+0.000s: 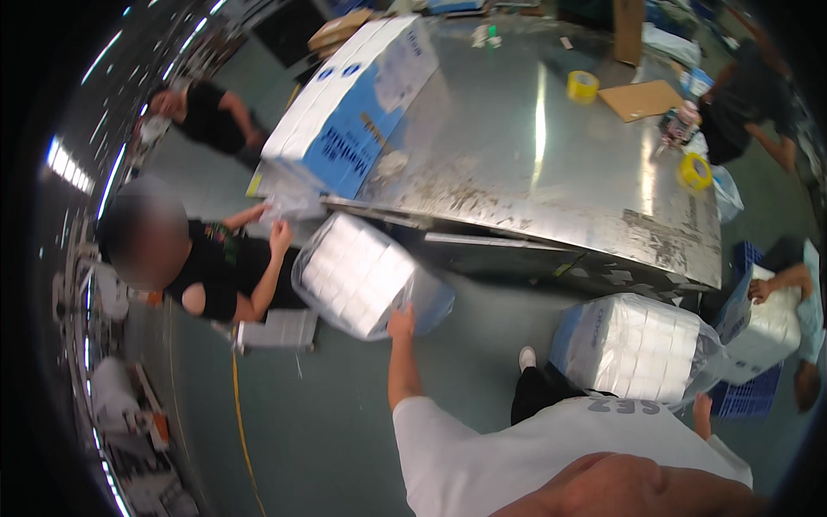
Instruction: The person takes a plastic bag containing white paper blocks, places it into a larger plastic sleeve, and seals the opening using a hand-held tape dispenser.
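Observation:
My left hand reaches forward with its fingers closed on the edge of a clear plastic bag. Rows of white tissue paper bundles fill this bag, which is tilted beside the metal table. On my right is a second bagged tissue pack, blue and white on its near-left side. My right hand is at the loose plastic of that pack's bag, its fingers seemingly pinched on it. Whether the packs hold rolls or folded tissue is too small to tell.
A metal table stretches ahead, bearing a long blue-and-white tissue pack, yellow tape rolls and cardboard. A co-worker at left handles clear plastic. Another person at right leans on a pack above blue crates.

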`<action>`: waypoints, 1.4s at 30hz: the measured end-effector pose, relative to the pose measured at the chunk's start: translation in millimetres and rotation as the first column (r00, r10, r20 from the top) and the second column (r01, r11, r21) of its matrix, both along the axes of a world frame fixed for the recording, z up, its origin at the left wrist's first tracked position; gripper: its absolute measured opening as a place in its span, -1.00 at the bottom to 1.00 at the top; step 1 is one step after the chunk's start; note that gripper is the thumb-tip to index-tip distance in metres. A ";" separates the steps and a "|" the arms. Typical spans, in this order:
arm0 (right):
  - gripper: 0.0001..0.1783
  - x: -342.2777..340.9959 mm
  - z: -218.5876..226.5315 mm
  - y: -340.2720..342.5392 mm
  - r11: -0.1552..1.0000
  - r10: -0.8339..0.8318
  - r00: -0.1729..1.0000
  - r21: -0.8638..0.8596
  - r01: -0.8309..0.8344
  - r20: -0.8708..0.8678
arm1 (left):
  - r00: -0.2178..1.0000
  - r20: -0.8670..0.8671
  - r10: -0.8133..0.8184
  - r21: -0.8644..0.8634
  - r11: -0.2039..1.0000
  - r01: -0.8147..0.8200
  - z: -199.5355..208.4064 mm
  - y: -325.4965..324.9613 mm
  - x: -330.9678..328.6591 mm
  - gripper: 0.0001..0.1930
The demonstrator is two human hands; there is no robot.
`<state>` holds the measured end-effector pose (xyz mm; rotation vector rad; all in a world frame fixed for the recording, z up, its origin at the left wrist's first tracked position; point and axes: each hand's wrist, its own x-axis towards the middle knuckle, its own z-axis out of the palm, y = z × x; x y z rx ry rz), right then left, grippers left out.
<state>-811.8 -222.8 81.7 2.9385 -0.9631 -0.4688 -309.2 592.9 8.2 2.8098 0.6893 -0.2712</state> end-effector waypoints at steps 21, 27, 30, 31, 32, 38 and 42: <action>-0.48 -117.1 -195.3 -21.0 0.735 -0.341 0.933 0.651 0.190 0.112 | 0.935 -0.294 -0.197 -0.131 0.978 0.164 3.1 -114.6 -59.5 -0.66; -0.47 -72.9 -196.1 -16.3 0.280 -0.419 0.883 0.895 0.348 -0.212 | 0.768 -0.268 -0.581 0.108 0.775 0.623 -11.6 -144.8 -85.9 -0.72; -0.46 -64.9 -153.7 -45.6 0.060 -0.562 0.762 0.903 0.425 -0.321 | 0.793 -0.376 -0.480 -0.073 0.868 0.491 -15.0 -200.5 -124.7 -0.82; -0.46 -66.5 -142.5 -61.1 0.057 -0.599 0.729 0.891 0.451 -0.331 | 0.796 -0.415 -0.441 -0.154 0.896 0.416 -16.7 -229.2 -140.8 -0.83; -0.46 -65.3 -136.6 -80.5 0.046 -0.631 0.697 0.881 0.472 -0.340 | 0.792 -0.446 -0.418 -0.215 0.908 0.359 -15.9 -254.9 -158.1 -0.84; -0.38 -55.4 -205.8 -209.8 0.048 -0.631 0.721 0.914 0.403 -0.285 | 0.717 -0.615 -0.329 -0.399 0.914 0.077 5.3 -389.1 -245.8 -0.87; -0.41 -68.0 -232.2 -266.3 -0.027 -0.680 0.669 0.922 0.386 -0.300 | 0.634 -0.726 -0.268 -0.407 0.910 -0.081 1.3 -444.6 -286.9 -0.87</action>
